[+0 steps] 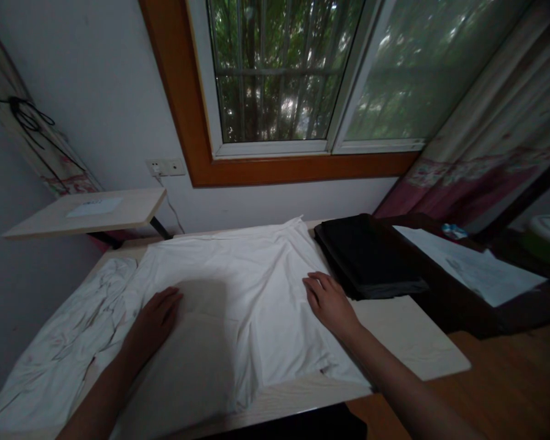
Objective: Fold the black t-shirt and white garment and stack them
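A white cloth garment lies spread over the table, with creases running down its right half. My left hand rests on its left part, fingers stretched out and holding nothing. Near the garment's right edge lies my right hand, its fingers loosely extended on the fabric with nothing gripped. Just beyond that hand sits a folded stack of black cloth. To the left of my left hand is a crumpled white cloth with a faint pattern.
A small raised shelf with a paper on it stands at the back left. Beneath the black stack, part of the pale tabletop shows. A dark table with a white sheet is at the right. The window is behind.
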`<state>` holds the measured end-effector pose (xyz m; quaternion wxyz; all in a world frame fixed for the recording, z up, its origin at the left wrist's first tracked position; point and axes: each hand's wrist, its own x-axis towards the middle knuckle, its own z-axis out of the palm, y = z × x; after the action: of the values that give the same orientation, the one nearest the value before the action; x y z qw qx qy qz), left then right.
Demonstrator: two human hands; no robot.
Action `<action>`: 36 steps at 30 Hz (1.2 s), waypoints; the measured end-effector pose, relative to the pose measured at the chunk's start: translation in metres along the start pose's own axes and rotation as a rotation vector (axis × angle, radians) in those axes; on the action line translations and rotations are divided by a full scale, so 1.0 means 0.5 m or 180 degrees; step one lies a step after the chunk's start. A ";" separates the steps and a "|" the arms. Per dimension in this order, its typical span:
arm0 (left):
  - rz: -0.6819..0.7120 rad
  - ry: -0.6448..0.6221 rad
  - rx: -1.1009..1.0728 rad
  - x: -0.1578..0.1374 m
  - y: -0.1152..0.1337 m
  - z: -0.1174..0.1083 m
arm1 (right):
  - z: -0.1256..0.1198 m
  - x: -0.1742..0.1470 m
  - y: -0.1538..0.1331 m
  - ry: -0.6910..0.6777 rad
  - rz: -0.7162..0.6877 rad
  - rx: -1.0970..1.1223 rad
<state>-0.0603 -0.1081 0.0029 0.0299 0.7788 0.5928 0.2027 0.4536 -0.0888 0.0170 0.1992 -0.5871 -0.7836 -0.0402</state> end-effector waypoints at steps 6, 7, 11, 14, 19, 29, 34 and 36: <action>-0.0053 -0.0038 0.0099 0.011 0.013 -0.002 | -0.011 0.021 -0.018 -0.0194 0.0023 -0.0296; -0.0067 -0.0051 0.0091 0.012 0.015 -0.003 | -0.011 0.030 -0.021 -0.0206 -0.0011 -0.0321; -0.0065 -0.0039 0.0058 0.011 0.021 -0.007 | 0.002 0.092 -0.029 -0.0157 -0.0209 -0.0182; -0.0021 0.0010 0.0075 0.009 0.019 -0.005 | 0.032 0.160 -0.027 -0.0143 -0.0285 0.0011; 0.0183 0.0150 0.0147 0.006 0.002 0.007 | 0.089 0.265 -0.033 -0.0204 -0.0571 0.0231; 0.0235 0.0247 0.0230 0.005 0.001 0.008 | 0.101 0.354 -0.062 -0.0478 -0.0417 -0.0312; 0.0125 0.0210 0.0191 0.004 0.009 0.002 | 0.085 0.334 -0.060 -0.0793 -0.0323 -0.0465; 0.0123 0.0168 0.0172 0.004 0.009 0.001 | 0.077 0.315 -0.057 -0.0847 -0.0281 -0.0465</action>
<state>-0.0555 -0.1075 0.0044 -0.0108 0.7850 0.5835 0.2077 0.3802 0.0562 0.0429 0.0484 -0.5652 -0.8231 -0.0277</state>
